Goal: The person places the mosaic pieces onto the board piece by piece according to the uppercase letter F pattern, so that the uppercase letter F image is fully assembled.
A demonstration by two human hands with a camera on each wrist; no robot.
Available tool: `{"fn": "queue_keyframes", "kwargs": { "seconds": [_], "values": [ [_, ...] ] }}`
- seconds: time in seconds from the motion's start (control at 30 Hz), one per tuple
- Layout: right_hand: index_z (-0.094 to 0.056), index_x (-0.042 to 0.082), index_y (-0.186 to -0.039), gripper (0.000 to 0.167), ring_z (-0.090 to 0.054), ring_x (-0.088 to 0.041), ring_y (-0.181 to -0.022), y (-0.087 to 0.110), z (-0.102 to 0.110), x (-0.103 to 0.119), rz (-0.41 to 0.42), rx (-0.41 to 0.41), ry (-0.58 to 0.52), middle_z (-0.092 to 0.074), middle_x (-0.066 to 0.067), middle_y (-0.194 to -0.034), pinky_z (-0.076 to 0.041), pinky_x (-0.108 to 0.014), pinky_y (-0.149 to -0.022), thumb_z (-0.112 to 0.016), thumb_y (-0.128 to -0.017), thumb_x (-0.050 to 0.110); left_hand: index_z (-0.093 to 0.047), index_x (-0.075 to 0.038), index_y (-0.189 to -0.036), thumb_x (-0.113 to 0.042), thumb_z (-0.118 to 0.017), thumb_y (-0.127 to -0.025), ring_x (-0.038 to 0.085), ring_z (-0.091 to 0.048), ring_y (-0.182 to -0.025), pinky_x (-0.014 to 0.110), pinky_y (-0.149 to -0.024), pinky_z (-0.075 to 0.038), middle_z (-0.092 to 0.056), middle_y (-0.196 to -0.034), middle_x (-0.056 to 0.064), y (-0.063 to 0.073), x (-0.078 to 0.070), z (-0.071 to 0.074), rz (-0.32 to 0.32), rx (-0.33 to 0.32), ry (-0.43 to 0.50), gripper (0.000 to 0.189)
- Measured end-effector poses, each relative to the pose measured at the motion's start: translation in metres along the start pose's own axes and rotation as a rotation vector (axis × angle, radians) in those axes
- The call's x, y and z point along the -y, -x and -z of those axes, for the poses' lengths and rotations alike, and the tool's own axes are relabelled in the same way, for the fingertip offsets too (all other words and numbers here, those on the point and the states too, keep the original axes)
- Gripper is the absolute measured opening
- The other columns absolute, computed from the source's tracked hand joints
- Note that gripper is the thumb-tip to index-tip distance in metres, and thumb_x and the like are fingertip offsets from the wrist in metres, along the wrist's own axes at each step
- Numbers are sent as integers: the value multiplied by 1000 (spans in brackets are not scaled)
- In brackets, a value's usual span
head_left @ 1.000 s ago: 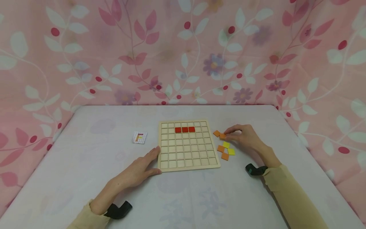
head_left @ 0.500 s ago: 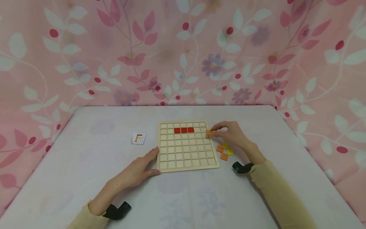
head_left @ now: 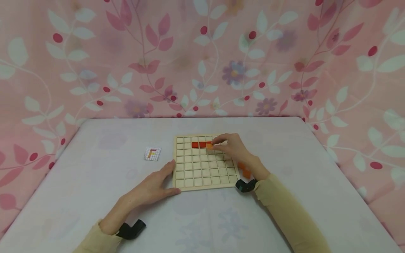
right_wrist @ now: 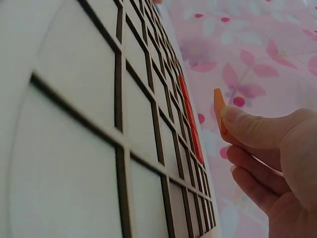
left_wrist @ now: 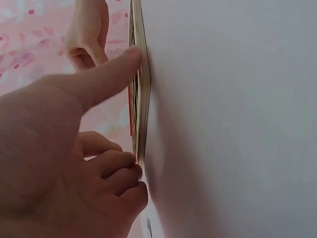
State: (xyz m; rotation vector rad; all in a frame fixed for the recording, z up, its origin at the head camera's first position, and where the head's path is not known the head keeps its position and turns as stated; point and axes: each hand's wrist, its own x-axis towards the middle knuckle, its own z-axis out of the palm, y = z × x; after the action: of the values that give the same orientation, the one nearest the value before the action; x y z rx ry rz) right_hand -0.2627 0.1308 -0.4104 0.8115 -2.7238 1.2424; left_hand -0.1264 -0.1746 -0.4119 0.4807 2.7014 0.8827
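Observation:
My right hand (head_left: pixel 233 146) pinches a small orange tile (right_wrist: pixel 219 110) between thumb and fingers. In the head view that tile is over the far part of a wooden grid board (head_left: pixel 197 174), overlapping the rightmost of three red tiles (head_left: pixel 202 144) lying in a row. The right wrist view shows the tile tilted and held apart from the board surface. My left hand (head_left: pixel 151 190) rests at the board's near left corner. Its thumb (left_wrist: pixel 111 74) touches the near edge, and the other fingers lie against the left edge.
Right of the board lie loose orange tiles (head_left: pixel 246 173), partly covered by the right wrist, which hides the yellow ones. To the left is a small pattern card (head_left: pixel 152 154). A pale cloth covers the table (head_left: pixel 104 154), and a floral curtain (head_left: pixel 183 63) hangs behind it.
My right hand has picked up an orange tile from the right of the board and carried it left over the grid to the red row. The left hand stays at the board's corner.

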Motion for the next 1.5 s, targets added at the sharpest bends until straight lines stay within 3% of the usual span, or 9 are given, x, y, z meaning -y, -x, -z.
{"fn": "queue_keyframes", "kwargs": {
  "seconds": [0.2,0.47,0.8,1.0,1.5],
  "values": [
    [-78,6,-100,19,-70,-25,-97,-11,-16,14,52,0,48,-77,-8,-99,-55,-46,-92,-81,-84,15,-19,-7,-160,-41,-80,-84,29,-28,-150,50,-117,-33,-25,-165,11,-2,1,-1,-2,-10,6,103],
    [-78,9,-101,18,-68,-20,-99,-18,-34,26,17,30,66,-77,-2,-99,-53,-38,-93,-80,-85,18,-18,-6,-160,-43,-79,-84,30,-27,-150,51,-118,-31,-24,-165,12,-4,2,-2,1,-14,15,104],
    [-79,14,-100,15,-68,-17,-102,-14,-44,21,3,-10,74,-77,2,-99,-50,-38,-97,-80,-86,19,-17,-9,-160,-42,-79,-84,29,-26,-151,51,-118,-31,-23,-165,10,-5,2,-2,12,-2,31,104],
    [-80,14,-99,15,-66,-18,-99,-13,-50,18,44,-1,118,-77,2,-100,-43,-41,-95,-79,-86,21,-19,-7,-160,-44,-79,-84,32,-28,-150,53,-117,-32,-24,-165,13,-4,2,-3,8,-7,31,103],
    [-79,11,-99,17,-68,-18,-96,-12,-54,16,118,-35,153,-77,0,-98,-54,-34,-87,-81,-84,17,-19,-8,-160,-43,-79,-85,31,-26,-151,52,-118,-31,-25,-165,12,-4,2,-3,13,-12,35,102]
  ]
}}
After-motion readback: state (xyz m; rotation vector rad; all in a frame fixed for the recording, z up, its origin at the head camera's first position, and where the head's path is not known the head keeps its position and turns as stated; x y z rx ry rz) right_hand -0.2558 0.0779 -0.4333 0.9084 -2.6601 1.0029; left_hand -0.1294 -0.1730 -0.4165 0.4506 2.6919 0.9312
